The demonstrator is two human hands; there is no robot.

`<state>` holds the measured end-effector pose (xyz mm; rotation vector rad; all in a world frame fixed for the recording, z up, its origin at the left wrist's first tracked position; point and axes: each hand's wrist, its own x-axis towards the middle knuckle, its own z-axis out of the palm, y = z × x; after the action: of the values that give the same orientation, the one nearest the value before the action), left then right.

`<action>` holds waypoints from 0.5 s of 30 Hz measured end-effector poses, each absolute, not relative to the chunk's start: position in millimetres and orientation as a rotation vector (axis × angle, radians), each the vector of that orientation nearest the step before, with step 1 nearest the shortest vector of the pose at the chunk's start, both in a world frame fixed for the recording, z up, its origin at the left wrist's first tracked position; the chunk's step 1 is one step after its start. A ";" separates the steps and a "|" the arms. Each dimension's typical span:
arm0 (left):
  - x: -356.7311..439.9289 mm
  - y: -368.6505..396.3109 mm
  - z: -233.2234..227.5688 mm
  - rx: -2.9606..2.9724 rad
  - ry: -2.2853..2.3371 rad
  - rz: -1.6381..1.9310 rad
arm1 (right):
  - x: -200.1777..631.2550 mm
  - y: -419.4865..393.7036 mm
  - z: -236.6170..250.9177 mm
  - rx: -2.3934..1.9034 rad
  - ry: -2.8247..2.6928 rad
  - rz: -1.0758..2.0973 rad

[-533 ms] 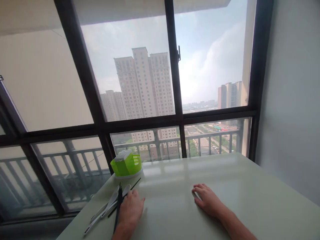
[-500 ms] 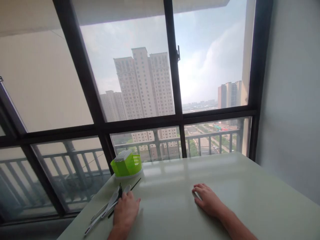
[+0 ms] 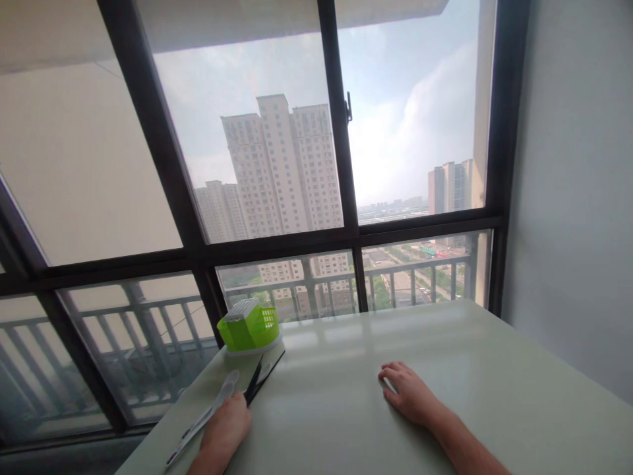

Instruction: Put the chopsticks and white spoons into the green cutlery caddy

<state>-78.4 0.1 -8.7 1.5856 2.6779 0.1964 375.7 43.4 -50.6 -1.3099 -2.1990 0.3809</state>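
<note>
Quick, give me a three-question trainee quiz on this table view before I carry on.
1. True or false: the right hand lies flat on the table.
2. What does the left hand touch: A) green basket, B) chopsticks and spoons, C) window?
3. Where is the basket: by the window or the near edge?

Key: 1 true; 2 B; 3 by the window.

Between the left hand (image 3: 225, 429) and the right hand (image 3: 410, 398) we see a broad bare stretch of table (image 3: 469, 369), open to the far edge and to the wall side. On the left, we find the way narrowed by the spoons (image 3: 208, 414), the black chopsticks (image 3: 260, 380) and the green basket (image 3: 250, 326) at the far-left corner by the window frame (image 3: 346, 234).
</note>
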 end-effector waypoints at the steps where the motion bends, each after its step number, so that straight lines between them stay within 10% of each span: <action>1: -77.9 3.3 -8.5 1.598 2.656 0.205 | 375.7 43.7 -50.6 -1.313 -2.198 0.381; 15: -67.6 8.1 -18.7 1.662 2.597 0.219 | 373.5 43.5 -47.6 -1.299 -2.181 0.404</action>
<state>-67.6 8.1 -18.7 1.6624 2.5966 0.2185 373.5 43.5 -47.6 -1.2990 -2.1806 0.4043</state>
